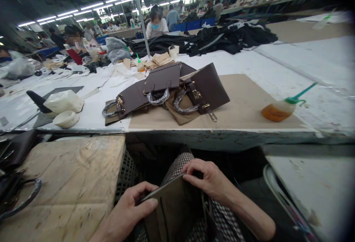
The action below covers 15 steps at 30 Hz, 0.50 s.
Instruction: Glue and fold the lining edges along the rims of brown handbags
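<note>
A brown handbag piece (174,201) with an olive-brown lining rests over my lap, its top edge facing up. My left hand (133,205) pinches the near left end of that edge between thumb and fingers. At the far right end, my right hand (206,177) grips the same edge with thumb and fingertips. The lower part of the piece runs out of view. On the table ahead lie several dark brown handbags (163,75) with plastic-wrapped handles and gold-coloured buckles, apart from both hands.
Brown paper (244,98) lies beneath the handbags. A bottle of orange liquid (277,111) stands on the right; a white tub (66,119) and a plastic-wrapped container (65,101) sit left. A paper-covered surface (69,183) is at my left. Black material (233,37) is heaped behind; co-workers sit beyond.
</note>
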Each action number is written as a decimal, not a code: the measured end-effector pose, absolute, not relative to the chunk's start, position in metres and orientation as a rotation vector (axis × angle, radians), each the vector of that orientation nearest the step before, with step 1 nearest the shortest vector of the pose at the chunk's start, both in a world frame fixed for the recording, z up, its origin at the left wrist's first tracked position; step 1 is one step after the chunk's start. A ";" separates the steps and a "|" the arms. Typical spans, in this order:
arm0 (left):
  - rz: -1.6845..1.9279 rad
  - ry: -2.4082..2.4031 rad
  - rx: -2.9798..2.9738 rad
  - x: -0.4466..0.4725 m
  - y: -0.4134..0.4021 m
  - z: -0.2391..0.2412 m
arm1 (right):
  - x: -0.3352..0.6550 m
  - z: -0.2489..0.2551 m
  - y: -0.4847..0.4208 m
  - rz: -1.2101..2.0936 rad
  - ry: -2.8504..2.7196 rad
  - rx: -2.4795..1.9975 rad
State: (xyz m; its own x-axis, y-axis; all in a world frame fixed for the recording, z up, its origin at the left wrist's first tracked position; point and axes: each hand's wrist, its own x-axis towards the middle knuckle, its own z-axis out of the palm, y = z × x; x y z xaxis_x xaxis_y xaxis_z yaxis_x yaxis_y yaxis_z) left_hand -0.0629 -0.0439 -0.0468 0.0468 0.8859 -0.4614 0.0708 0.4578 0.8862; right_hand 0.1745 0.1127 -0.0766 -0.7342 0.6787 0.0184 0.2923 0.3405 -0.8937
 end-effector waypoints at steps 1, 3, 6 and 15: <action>0.795 1.362 0.902 -0.063 -0.043 -0.044 | 0.175 -0.077 0.112 1.363 -2.220 -0.854; 0.813 1.302 0.859 -0.063 -0.040 -0.039 | 0.175 -0.078 0.112 1.376 -2.214 -0.856; 0.799 1.319 0.780 -0.063 -0.033 -0.033 | 0.176 -0.080 0.112 1.393 -2.205 -0.854; 0.603 1.440 0.839 -0.062 -0.013 -0.032 | 0.182 -0.080 0.110 1.380 -2.221 -0.827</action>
State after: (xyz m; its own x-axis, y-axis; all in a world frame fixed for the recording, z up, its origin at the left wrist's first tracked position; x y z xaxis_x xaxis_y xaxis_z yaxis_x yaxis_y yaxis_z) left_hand -0.0620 -0.0134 -0.0324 0.0688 0.7950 -0.6027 0.1278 0.5922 0.7956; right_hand 0.1818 0.1101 -0.0800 -0.7465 0.6650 0.0235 0.2734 0.3388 -0.9003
